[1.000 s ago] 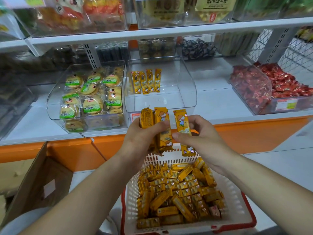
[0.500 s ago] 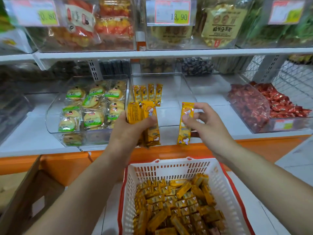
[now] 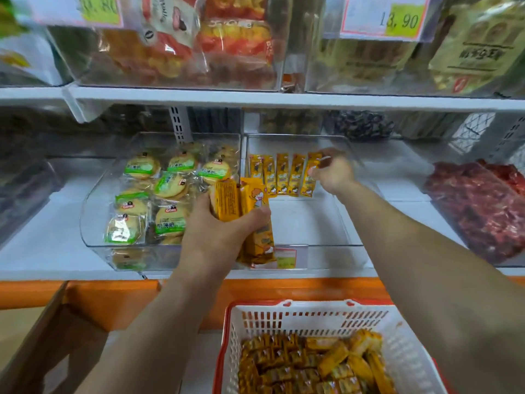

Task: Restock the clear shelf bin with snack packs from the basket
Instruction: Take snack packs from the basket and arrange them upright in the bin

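While upright, pack [image 3: 309,179] at right hand [image 3: 334,174]

Clear glossy plastic bin [image 3: 352,223]; snack packs [image 3: 281,174] glossy yellow film; basket [image 3: 403,336] white perforated plastic, red rim.

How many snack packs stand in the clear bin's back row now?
5 snack packs along the clear bin's back wall: four free, the rightmost pack in the right hand. The left hand's bundle may hide more.
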